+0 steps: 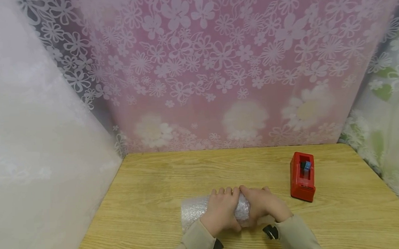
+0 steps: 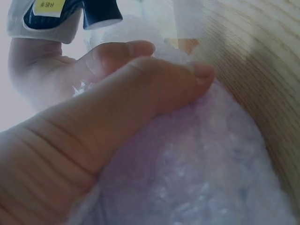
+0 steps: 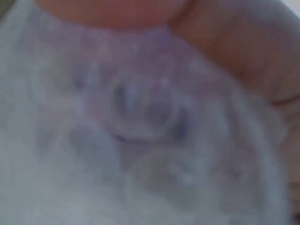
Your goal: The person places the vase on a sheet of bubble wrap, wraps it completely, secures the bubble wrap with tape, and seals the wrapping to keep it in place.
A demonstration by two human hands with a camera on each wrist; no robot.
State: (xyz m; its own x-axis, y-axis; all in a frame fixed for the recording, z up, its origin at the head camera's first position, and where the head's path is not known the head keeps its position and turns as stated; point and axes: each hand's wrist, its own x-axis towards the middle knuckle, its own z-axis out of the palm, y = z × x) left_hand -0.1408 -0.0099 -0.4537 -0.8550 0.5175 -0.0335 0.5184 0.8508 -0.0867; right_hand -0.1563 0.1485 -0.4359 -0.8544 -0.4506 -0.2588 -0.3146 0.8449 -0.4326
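Head: the left hand (image 1: 221, 210) grips a bubble-wrapped cylinder (image 1: 193, 210) near the middle of the desk's (image 1: 149, 194) near side; the right hand (image 1: 262, 203) grasps its right end. Left wrist: the left thumb (image 2: 150, 84) presses it. Right wrist: blurred bubble wrap (image 3: 93, 178).

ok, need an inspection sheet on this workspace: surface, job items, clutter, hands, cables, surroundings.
Surface: wood-grain tabletop.
Job items: bubble-wrapped roll, on its side; contents unclear.
Clutter: only a red tape dispenser, apart from the hands at right; possibly for this job.
Hands: left hand grips the roll's middle, right hand its right end.
Cables: nothing seen.
Surroundings: pink floral curtain behind, whitish sheet at left.
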